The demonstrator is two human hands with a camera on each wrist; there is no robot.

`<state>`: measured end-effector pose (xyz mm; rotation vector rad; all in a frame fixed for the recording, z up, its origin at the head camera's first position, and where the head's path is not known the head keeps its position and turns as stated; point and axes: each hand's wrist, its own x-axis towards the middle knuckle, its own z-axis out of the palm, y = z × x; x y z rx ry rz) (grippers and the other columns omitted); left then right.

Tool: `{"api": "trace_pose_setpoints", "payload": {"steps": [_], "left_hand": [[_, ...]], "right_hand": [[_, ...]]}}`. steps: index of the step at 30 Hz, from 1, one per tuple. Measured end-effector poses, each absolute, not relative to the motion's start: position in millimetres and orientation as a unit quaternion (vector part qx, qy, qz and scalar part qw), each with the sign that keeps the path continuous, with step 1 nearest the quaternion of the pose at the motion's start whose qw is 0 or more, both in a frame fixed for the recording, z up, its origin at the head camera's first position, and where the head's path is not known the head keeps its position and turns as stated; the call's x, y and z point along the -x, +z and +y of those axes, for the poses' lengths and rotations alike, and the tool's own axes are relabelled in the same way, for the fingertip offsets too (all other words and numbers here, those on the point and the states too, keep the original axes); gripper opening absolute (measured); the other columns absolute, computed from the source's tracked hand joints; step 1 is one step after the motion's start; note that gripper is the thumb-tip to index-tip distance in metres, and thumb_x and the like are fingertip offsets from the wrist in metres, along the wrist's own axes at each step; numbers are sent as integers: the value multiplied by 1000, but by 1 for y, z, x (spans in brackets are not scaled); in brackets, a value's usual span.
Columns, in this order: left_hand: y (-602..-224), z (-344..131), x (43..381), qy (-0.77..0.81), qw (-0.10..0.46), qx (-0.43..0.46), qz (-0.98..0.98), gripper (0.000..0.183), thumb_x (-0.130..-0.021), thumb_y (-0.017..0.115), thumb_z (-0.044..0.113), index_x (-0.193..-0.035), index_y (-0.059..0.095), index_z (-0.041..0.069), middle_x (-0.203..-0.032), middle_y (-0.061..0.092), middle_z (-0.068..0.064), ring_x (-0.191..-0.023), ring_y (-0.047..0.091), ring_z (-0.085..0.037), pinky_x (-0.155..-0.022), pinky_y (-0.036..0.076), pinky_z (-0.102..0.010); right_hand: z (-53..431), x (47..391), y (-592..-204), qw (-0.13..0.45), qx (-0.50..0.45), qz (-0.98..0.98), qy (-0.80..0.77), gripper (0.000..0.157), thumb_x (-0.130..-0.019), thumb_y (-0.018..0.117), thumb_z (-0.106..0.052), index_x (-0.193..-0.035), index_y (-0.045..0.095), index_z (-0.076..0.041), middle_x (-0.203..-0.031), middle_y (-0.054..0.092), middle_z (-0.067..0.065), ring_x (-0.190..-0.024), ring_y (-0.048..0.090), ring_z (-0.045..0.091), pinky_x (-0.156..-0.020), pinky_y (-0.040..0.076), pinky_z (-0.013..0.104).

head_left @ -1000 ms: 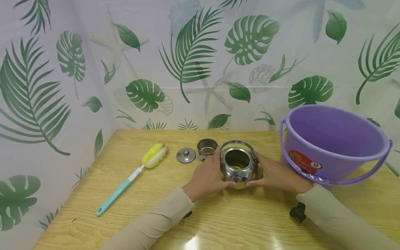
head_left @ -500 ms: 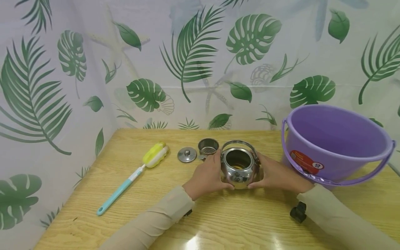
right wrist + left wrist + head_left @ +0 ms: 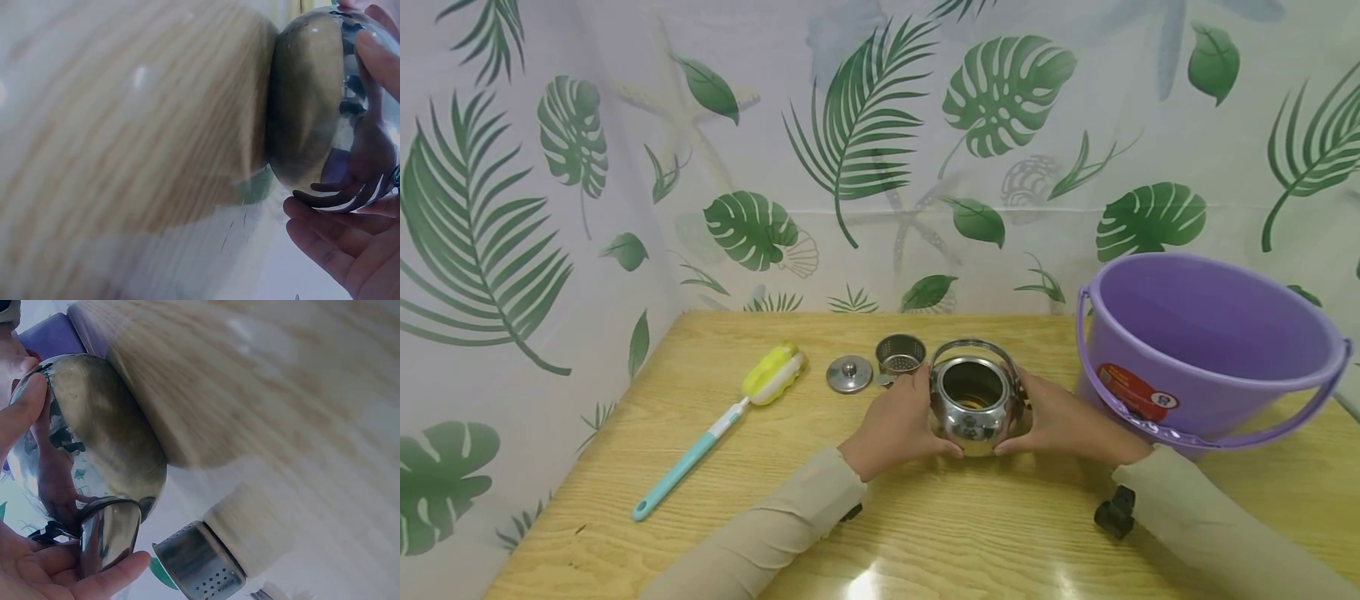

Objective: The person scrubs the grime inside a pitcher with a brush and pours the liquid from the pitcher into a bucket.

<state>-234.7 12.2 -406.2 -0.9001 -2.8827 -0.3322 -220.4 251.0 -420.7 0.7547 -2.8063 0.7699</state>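
Note:
A shiny steel teapot (image 3: 974,423) without its lid stands upright on the table, its hoop handle raised over the open mouth. Holding its left side is my left hand (image 3: 895,425), thumb at the front; the left wrist view shows the fingers around the short spout (image 3: 109,534). My right hand (image 3: 1063,417) grips the opposite side, its fingers (image 3: 328,244) curving behind the belly in the right wrist view. Left of the pot lie a perforated infuser basket (image 3: 901,353), partly hidden by my left hand, and a round knobbed lid (image 3: 849,375).
A purple bucket (image 3: 1210,333) with its handle lowered stands close to my right forearm. On the left lies a bottle brush (image 3: 700,450) with a yellow-and-white sponge head and a turquoise handle. Behind the wooden table (image 3: 587,533) hangs a leaf-patterned curtain (image 3: 880,167).
The thumbs have shifted slightly apart on the front of the teapot since a second ago. Otherwise the hands and the teapot stay in place.

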Motion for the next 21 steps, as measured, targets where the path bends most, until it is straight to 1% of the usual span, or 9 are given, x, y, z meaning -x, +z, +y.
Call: {"api": "trace_pose_setpoints", "payload": {"steps": [4, 8, 11, 14, 17, 20, 21], "left_hand": [[-405, 13, 237, -112, 78, 307, -942, 111, -56, 77, 66, -133, 39, -3, -108, 62, -14, -94, 64, -23, -71, 55, -31], [-400, 11, 239, -105, 113, 319, -935, 106, -53, 79, 66, -127, 44, -2, -101, 63, -11, -89, 64, -21, -69, 55, -30], [-392, 10, 240, -108, 125, 325, -931, 106, -53, 79, 65, -127, 43, -2, -100, 63, -10, -89, 63, -20, -70, 54, -30], [-382, 8, 241, -114, 128, 331, -928, 106, -54, 80, 64, -128, 41, -1, -100, 62, -8, -91, 62, -19, -74, 54, -31], [-372, 5, 239, -124, 132, 337, -924, 106, -54, 82, 60, -130, 40, -2, -102, 61, -7, -96, 60, -20, -78, 53, -33], [-360, 1, 236, -129, 136, 342, -921, 106, -54, 82, 60, -129, 41, -1, -101, 60, -7, -97, 60, -20, -77, 53, -34], [-356, 0, 235, -130, 137, 344, -920, 106, -54, 81, 60, -130, 40, -2, -101, 60, -7, -97, 60, -20, -77, 53, -34]], "right_hand": [[251, 220, -419, 74, -248, -930, 260, 112, -57, 88, -37, -143, 28, 2, -124, 58, 23, -104, 62, 34, -85, 50, 47], [250, 220, -413, 79, -250, -926, 273, 110, -57, 89, -36, -142, 29, 2, -127, 56, 24, -108, 60, 37, -88, 49, 50], [249, 221, -405, 83, -249, -924, 279, 108, -58, 88, -36, -141, 30, 2, -130, 53, 24, -114, 56, 40, -91, 47, 53], [247, 219, -395, 87, -245, -924, 280, 109, -58, 88, -35, -142, 29, 2, -131, 52, 24, -116, 54, 41, -92, 46, 54], [244, 216, -384, 90, -245, -923, 283, 110, -58, 89, -32, -142, 28, 1, -131, 52, 23, -115, 55, 40, -91, 47, 53], [242, 213, -371, 96, -252, -920, 283, 110, -57, 90, -29, -143, 28, -1, -130, 53, 21, -113, 57, 36, -91, 47, 51], [241, 212, -366, 98, -255, -920, 282, 109, -57, 90, -29, -142, 28, -1, -128, 55, 20, -110, 59, 34, -89, 48, 49]]}}
